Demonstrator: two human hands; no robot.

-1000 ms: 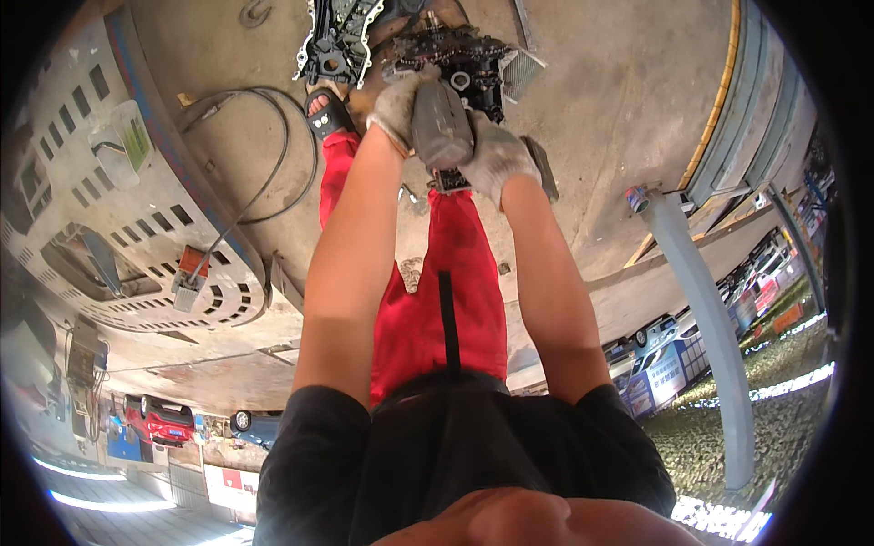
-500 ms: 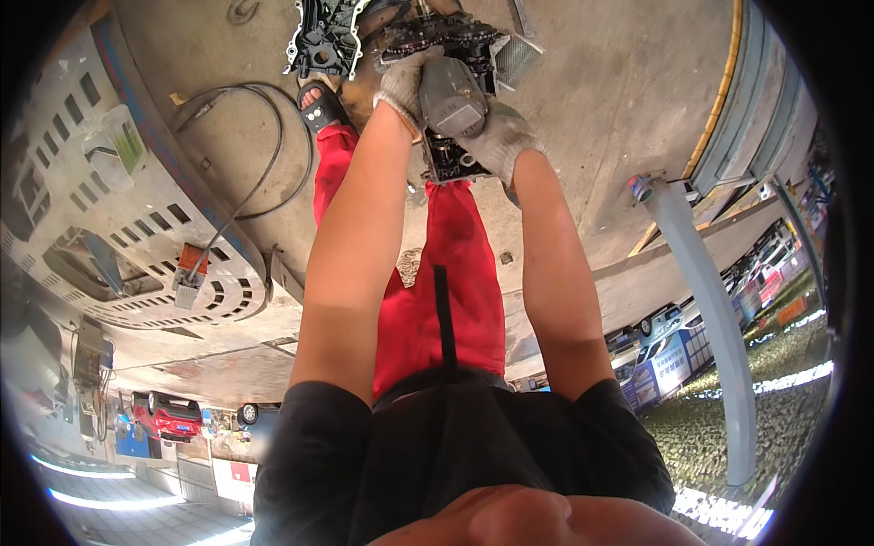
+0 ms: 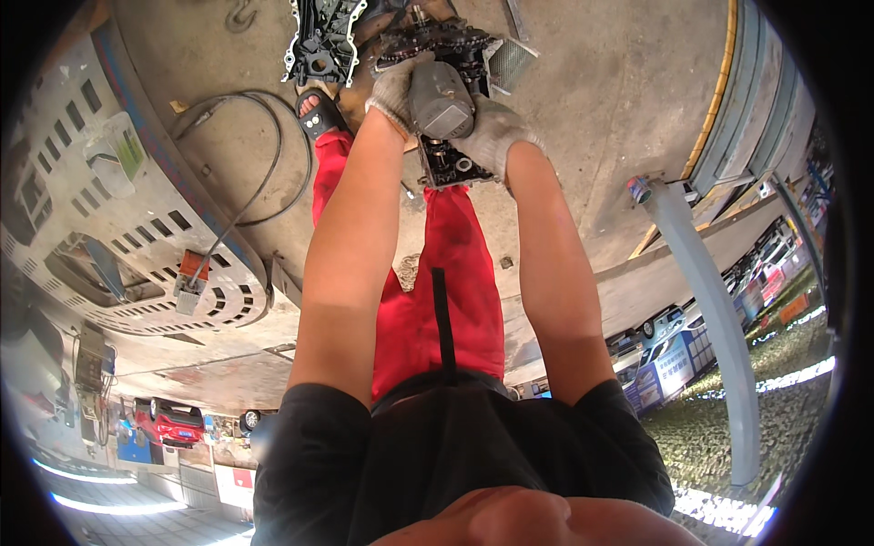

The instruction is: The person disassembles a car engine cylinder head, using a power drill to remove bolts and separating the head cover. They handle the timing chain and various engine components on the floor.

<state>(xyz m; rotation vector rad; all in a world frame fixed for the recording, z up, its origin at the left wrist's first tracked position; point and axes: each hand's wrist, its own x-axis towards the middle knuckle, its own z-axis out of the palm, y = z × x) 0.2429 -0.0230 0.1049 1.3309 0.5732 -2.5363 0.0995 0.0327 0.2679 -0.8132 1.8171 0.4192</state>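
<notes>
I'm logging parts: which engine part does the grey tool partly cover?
The dark right engine part, behind the grey tool; the pale-edged left part lies clear of it.

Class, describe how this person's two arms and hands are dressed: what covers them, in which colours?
The left hand and right hand both wear pale, greyish work gloves that look like soiled knit fabric. The forearms are bare. Short black sleeves cover the upper arms. No clear marking shows on gloves or sleeves.
</notes>
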